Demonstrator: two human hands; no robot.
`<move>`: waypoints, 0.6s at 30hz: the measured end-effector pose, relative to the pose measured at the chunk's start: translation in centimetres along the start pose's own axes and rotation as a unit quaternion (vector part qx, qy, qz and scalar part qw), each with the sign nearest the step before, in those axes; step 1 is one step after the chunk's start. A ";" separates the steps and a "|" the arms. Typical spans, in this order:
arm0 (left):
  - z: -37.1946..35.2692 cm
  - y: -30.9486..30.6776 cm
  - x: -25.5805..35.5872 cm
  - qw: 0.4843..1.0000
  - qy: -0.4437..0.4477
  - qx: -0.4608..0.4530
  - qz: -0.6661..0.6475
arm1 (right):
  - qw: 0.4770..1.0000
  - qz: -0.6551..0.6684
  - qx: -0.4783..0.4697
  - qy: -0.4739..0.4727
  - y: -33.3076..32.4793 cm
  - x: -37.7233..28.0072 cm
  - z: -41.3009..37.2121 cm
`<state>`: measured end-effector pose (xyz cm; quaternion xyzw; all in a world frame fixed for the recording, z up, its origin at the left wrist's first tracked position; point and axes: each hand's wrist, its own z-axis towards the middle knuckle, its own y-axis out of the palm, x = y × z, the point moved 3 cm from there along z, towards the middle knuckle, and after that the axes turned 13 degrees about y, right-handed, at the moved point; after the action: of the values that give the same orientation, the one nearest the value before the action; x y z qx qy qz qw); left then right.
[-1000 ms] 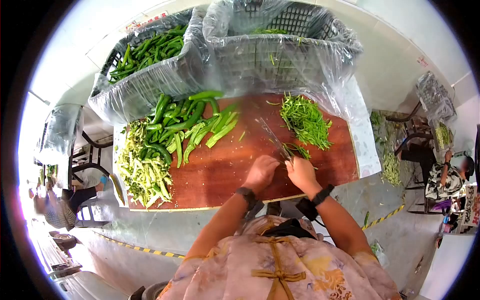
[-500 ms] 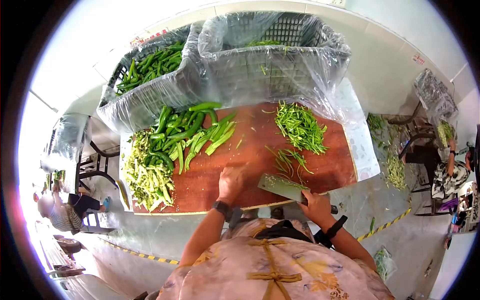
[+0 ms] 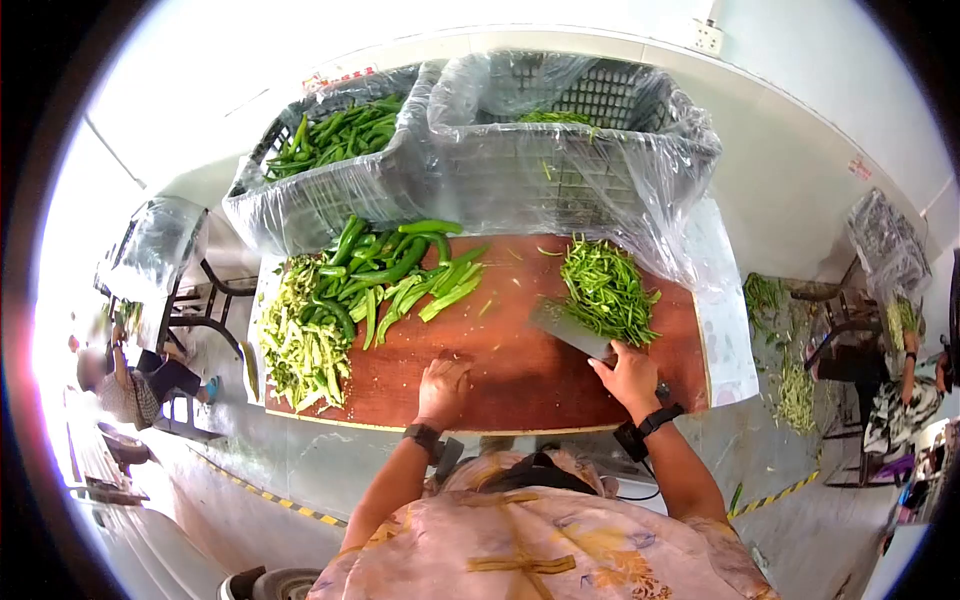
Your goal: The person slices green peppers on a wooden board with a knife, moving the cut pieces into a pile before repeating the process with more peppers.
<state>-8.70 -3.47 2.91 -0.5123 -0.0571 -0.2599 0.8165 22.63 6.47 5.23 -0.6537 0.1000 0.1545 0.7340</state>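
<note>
My right hand (image 3: pixel 630 380) grips a cleaver (image 3: pixel 568 328), its blade lying low over the red-brown board (image 3: pixel 520 375) against a heap of shredded green peppers (image 3: pixel 605 285). My left hand (image 3: pixel 443 388) rests near the front edge of the board with its fingers stretched out, holding nothing. Farther left lie long whole green peppers (image 3: pixel 385 265) and split pepper pieces (image 3: pixel 450 288). A pile of pale, seedy pepper cores (image 3: pixel 300 350) covers the left end of the board.
Behind the board stand two plastic-lined crates: the left crate (image 3: pixel 320 190) holds whole green peppers, the right crate (image 3: pixel 570 190) some cut green pieces. Scraps (image 3: pixel 795 395) litter the floor at right. Other people sit at far left (image 3: pixel 130 390) and far right (image 3: pixel 905 390).
The cleaver has moved from the front edge up to the shredded heap, and the loose shreds below it have joined the heap. My left hand has drawn back slightly toward me.
</note>
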 end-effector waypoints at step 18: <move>1.0 -2.2 -2.8 0.991 -0.084 0.074 0.075 | 0.951 0.281 -0.016 0.129 -1.7 1.8 7.8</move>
<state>-12.02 -2.30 4.11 -0.4732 -0.1059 -0.1486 0.8619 24.46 14.22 7.15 -0.6250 0.3716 0.2705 0.6310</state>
